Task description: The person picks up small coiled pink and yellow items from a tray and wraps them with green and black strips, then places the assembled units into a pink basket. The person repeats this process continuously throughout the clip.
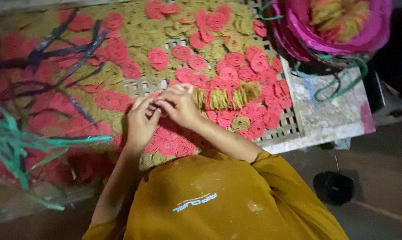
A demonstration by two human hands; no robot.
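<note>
Round lacy discs in pink [230,73] and yellow-green [141,38] lie spread over a woven lattice tray [286,125]. My left hand [140,121] and my right hand [182,106] meet over the tray's near edge. Their fingertips pinch together on a pink disc [156,106], which is mostly hidden by the fingers. Just right of my right hand a row of discs [227,98] stands on edge, packed together, mostly yellow-green with pink between. More pink discs [167,144] lie under my wrists.
A pink basket [339,26] holding bundled discs stands at the top right, with green cord [343,86] trailing onto a grey slab [330,113]. Green plastic strips [14,144] and dark strips [63,58] lie at the left. A black round object [334,187] sits on the floor.
</note>
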